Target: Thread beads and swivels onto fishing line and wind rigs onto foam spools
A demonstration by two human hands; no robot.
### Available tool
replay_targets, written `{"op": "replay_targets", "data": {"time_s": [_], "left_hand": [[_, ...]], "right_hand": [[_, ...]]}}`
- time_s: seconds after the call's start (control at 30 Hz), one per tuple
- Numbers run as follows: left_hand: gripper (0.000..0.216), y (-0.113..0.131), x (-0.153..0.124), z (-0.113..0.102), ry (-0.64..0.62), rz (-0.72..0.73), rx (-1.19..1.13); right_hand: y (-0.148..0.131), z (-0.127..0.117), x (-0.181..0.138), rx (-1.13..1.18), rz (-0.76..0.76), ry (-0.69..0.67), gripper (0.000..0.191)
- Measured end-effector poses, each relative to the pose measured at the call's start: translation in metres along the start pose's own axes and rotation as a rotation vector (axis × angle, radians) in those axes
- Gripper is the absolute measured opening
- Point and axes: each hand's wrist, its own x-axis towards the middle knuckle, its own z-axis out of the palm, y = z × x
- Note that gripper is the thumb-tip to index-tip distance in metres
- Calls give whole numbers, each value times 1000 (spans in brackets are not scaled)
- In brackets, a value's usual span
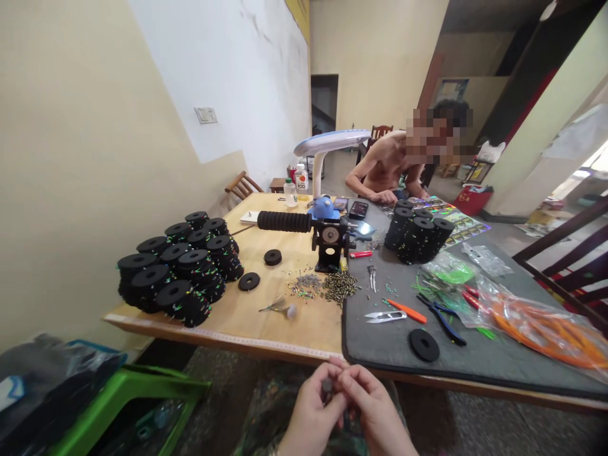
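We log both bare hands low in the head view, just below the near edge of the work surface (285,339), above patterned cloth. The left hand (311,415) and right hand (375,411) sit close together, touching at the fingers. The left grip is pressed together, pinching a small dark item (327,386) at the fingertips; the item is too small to identify. The right grip is also closed, curled against the left hand, and we cannot tell whether it shares the hold.

Nearest the hands, on a grey mat (503,364), lie a black foam disc (424,345), blue-handled pliers (441,320), thread snips (386,316) and an orange-handled tool (406,310). Further right, clear plastic bags (546,329) hold orange line. Wound black foam spools (418,233) stand stacked on the mat.

On the wooden part of the surface we note loose heaps of small beads (339,285), a larger group of stacked foam spools (166,272) and a mounted winder with a black ribbed handle (284,221). Across the surface, a co-worker (392,171) leans over printed sheets (463,228), both forearms resting at the far edge.
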Motion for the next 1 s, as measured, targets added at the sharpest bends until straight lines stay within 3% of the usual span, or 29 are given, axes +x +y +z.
{"op": "replay_targets", "data": {"time_s": [0.2, 0.57, 0.7, 0.8, 1.0], "left_hand": [[27, -15, 1, -7, 25, -57, 34], [15, -26, 0, -13, -38, -111, 190], [6, -7, 5, -24, 0, 27, 372], [23, 21, 15, -32, 83, 195, 564], [40, 60, 56, -30, 85, 413, 1026]], "right_hand": [[-10, -3, 10, -67, -44, 95, 39], [-12, 1, 19, -42, -60, 70, 45], [-3, -9, 21, -51, -72, 52, 46], [2, -14, 21, -61, -68, 35, 48], [3, -14, 16, -75, 1, -2, 55]]}}
